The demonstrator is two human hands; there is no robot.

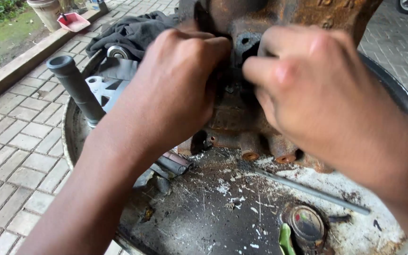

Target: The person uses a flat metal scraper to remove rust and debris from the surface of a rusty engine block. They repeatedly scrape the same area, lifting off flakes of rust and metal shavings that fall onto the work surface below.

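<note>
A round, grimy metal drum top [204, 217] carries a big rusty cast-iron part [242, 118]. The left hand [175, 89] and right hand [317, 94] both press curled grips onto its middle; what they pinch is hidden. A grey steel rod [79, 89] stands left, and a small round rusted cap with a coloured label [306, 225] lies at the front.
</note>
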